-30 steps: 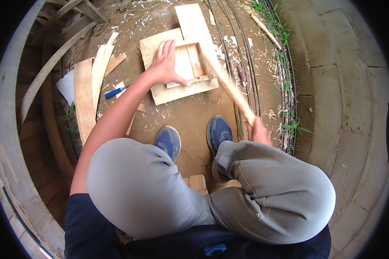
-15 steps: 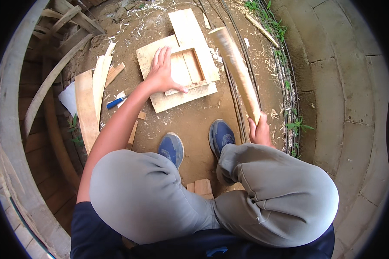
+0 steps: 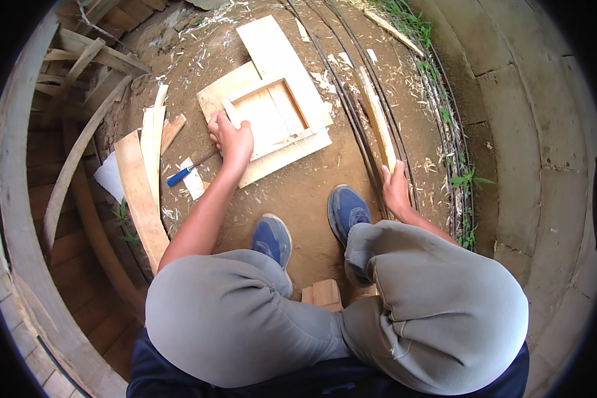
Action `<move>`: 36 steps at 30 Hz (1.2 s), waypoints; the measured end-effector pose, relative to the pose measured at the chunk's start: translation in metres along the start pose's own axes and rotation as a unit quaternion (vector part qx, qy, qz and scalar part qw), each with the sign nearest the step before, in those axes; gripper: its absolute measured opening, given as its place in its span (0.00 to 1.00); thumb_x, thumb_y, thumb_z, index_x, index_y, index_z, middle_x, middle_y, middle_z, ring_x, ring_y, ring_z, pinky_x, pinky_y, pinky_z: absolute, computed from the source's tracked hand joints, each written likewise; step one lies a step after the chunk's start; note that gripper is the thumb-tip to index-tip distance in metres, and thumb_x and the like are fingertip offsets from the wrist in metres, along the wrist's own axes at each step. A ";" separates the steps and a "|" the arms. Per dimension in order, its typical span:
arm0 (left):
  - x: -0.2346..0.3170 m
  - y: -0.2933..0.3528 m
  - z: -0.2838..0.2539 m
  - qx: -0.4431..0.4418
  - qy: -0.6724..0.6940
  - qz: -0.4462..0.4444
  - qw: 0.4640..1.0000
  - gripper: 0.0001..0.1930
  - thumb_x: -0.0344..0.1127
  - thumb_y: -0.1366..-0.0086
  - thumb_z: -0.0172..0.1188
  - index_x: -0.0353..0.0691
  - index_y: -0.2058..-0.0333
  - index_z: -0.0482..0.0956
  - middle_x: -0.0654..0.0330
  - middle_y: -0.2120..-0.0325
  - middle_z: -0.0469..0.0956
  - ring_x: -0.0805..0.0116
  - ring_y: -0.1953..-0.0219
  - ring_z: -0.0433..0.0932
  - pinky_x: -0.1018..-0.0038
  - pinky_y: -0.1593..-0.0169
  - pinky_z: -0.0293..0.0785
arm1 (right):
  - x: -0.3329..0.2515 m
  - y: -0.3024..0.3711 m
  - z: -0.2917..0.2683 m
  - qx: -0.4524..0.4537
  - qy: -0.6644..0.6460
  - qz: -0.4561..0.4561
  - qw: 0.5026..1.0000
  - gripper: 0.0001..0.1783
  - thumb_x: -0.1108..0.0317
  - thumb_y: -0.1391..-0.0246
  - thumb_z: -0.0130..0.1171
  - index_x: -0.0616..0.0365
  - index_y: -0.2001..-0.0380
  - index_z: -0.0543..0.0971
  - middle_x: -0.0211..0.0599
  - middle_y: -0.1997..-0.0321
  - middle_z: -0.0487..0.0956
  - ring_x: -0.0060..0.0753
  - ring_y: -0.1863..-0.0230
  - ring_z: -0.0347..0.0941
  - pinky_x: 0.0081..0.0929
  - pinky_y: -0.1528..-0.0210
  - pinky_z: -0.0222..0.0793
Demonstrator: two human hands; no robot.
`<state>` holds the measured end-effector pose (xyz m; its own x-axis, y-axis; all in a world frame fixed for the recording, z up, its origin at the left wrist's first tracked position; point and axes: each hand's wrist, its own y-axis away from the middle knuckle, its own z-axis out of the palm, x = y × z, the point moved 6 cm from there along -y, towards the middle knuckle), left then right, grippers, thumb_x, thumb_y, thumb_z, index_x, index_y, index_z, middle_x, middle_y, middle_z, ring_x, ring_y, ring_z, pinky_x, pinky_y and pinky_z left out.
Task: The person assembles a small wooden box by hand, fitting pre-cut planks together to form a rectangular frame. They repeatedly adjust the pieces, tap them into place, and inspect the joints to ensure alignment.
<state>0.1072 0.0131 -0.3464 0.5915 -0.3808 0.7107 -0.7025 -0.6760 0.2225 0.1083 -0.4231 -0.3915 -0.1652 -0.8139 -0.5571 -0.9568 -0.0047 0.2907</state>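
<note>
A shallow rectangular wooden frame lies on pale flat boards stacked on the dirt ahead of me. My left hand is closed round the frame's near left corner, thumb over the top, its curled fingers partly hidden. Off to the right, my right hand grips the near end of a long wooden stick, which points away from me with its far end near the ground. Left of the boards lies a blue-handled tool with a thin dark shaft.
Long wooden strips lie at the left beside a slatted wooden structure. Dark cables or rods run along the ground on the right, before a plank-like surface. A small wooden block sits between my feet. Shavings litter the dirt.
My left hand has gone from spread over the frame to closed round its near left corner. The frame and boards sit slightly turned. The stick has swung lower, away from the frame.
</note>
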 end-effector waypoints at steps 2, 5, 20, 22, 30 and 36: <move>0.004 -0.001 0.003 0.001 0.087 -0.002 0.996 0.31 0.28 0.36 0.57 0.31 0.35 0.59 0.46 0.34 0.54 0.47 0.32 0.57 0.57 0.29 0.53 | 0.020 0.000 0.003 -0.002 -0.017 -0.007 1.000 0.20 0.57 0.28 0.50 0.62 0.46 0.63 0.69 0.55 0.78 0.72 0.52 0.75 0.55 0.50 0.68; 0.013 0.004 0.007 -0.010 0.204 0.009 0.979 0.29 0.24 0.36 0.53 0.31 0.37 0.59 0.44 0.37 0.60 0.51 0.37 0.66 0.62 0.33 0.60 | 0.043 0.001 0.003 -0.003 0.069 0.001 0.998 0.25 0.55 0.30 0.54 0.63 0.42 0.65 0.66 0.48 0.75 0.67 0.44 0.71 0.52 0.42 0.66; 0.016 0.002 0.013 -0.023 0.262 -0.067 0.962 0.25 0.21 0.38 0.50 0.24 0.41 0.59 0.42 0.47 0.71 0.57 0.45 0.74 0.67 0.41 0.69 | -0.178 -0.136 0.040 -0.331 -0.154 -0.021 0.931 0.31 0.44 0.35 0.60 0.64 0.47 0.77 0.36 0.60 0.78 0.27 0.61 0.72 0.31 0.53 0.71; 0.002 -0.003 0.009 -0.011 0.250 -0.054 0.967 0.25 0.21 0.38 0.50 0.25 0.41 0.60 0.42 0.48 0.71 0.57 0.46 0.75 0.67 0.42 0.70 | -0.197 -0.132 0.049 -0.343 -0.110 -0.035 0.932 0.23 0.51 0.38 0.66 0.64 0.60 0.79 0.33 0.68 0.78 0.28 0.64 0.73 0.30 0.56 0.69; 0.009 -0.006 -0.006 -0.072 0.294 -0.102 0.948 0.37 0.24 0.50 0.53 0.26 0.37 0.58 0.46 0.51 0.73 0.58 0.51 0.74 0.66 0.45 0.70 | -0.230 -0.110 0.026 -0.355 -0.331 -0.003 0.874 0.10 0.63 0.35 0.63 0.58 0.64 0.77 0.35 0.62 0.81 0.29 0.59 0.78 0.36 0.52 0.74; 0.047 -0.008 -0.046 -0.063 0.393 -0.047 0.916 0.30 0.23 0.49 0.52 0.28 0.44 0.64 0.49 0.51 0.74 0.60 0.49 0.74 0.69 0.42 0.70 | -0.279 -0.087 -0.025 -0.341 -0.235 -0.123 0.902 0.11 0.62 0.34 0.61 0.56 0.56 0.74 0.28 0.60 0.78 0.21 0.60 0.73 0.24 0.53 0.70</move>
<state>0.1227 0.0294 -0.2843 0.2186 0.2817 0.9343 -0.7327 -0.5849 0.3478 0.2435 -0.2100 -0.2416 -0.2040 -0.4042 -0.8916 -0.6350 -0.6386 0.4347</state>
